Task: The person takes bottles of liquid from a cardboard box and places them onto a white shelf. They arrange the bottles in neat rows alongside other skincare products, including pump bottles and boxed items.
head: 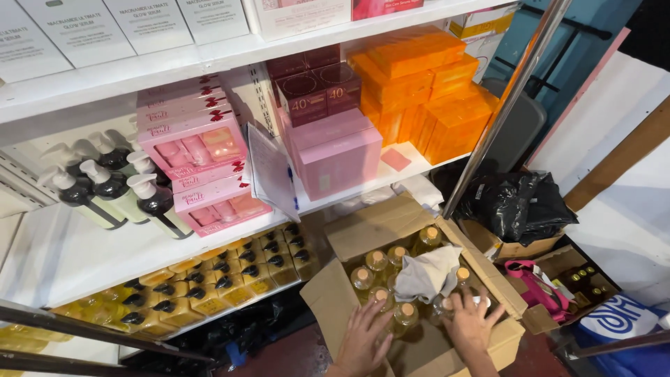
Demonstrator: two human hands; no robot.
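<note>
Both your hands are down in the cardboard box (363, 230), left hand (364, 334) and right hand (469, 320) each closed over a cork-topped bottle (403, 314), so lift straight up, clear of the grey cloth (427, 274).

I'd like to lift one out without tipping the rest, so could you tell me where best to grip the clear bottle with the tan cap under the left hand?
Grip the clear bottle with the tan cap by its neck and cap, coming straight down from above. It stands upright, packed tight among others in the open cardboard box, so only its top is exposed. The left hand is already beside it.
</note>
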